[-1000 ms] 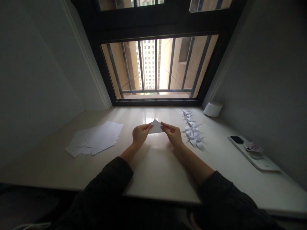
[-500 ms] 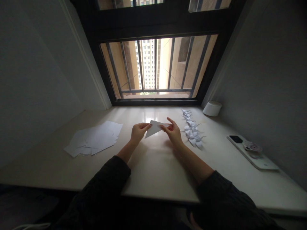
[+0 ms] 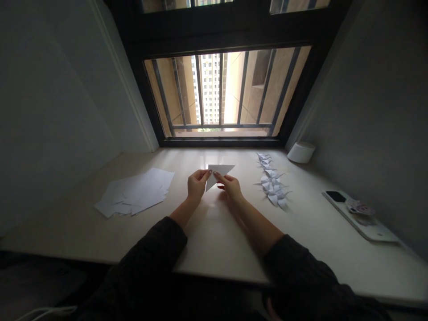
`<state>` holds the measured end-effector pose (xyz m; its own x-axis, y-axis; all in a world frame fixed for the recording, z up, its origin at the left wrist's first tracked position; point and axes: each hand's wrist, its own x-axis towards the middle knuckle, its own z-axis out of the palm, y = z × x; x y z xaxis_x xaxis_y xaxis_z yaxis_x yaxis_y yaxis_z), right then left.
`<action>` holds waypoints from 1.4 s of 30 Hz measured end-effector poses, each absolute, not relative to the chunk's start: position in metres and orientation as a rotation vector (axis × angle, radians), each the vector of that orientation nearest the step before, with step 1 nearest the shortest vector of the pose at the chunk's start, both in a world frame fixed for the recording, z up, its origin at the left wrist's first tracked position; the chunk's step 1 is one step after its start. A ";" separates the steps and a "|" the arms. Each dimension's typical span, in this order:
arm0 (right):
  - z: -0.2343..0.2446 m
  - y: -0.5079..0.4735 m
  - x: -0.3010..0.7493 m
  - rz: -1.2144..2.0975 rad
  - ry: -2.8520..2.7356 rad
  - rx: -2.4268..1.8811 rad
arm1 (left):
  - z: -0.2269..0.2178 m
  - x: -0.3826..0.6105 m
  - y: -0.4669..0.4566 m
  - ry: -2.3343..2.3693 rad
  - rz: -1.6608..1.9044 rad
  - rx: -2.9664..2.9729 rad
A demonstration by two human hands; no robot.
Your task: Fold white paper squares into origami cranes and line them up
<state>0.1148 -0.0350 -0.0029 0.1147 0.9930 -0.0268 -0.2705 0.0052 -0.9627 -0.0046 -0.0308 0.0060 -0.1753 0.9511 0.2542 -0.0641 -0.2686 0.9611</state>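
Observation:
A white sheet of paper folded into a triangle (image 3: 220,169) is held up over the middle of the sill, one straight edge along the top. My left hand (image 3: 197,184) pinches its left side between thumb and fingers. From the lower right, my right hand (image 3: 230,186) grips it with the thumb on the near face and the fingers behind, partly hidden. Both thumbs are close together near the triangle's left part. Right of my hands, several folded paper cranes (image 3: 272,183) stand clustered in a rough column.
Loose white paper sheets (image 3: 140,194) lie overlapping on the left of the pale sill (image 3: 214,249). To the right are a white phone (image 3: 361,218) with a round grip on its back and a white rounded container (image 3: 301,152). A dark-framed barred window (image 3: 220,142) closes the far side.
My right hand has slid left along the paper, nearer my left thumb, and its raised finger has come down. The triangle has turned so its top edge is level. The view has shifted slightly.

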 end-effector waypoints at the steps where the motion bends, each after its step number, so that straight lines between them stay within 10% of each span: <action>1: -0.004 -0.035 0.115 1.243 -0.928 -1.064 | 0.005 -0.004 -0.031 1.122 1.570 1.251; 42: -0.005 -0.030 0.143 1.218 -1.179 -1.172 | 0.004 -0.005 -0.032 1.299 1.615 1.355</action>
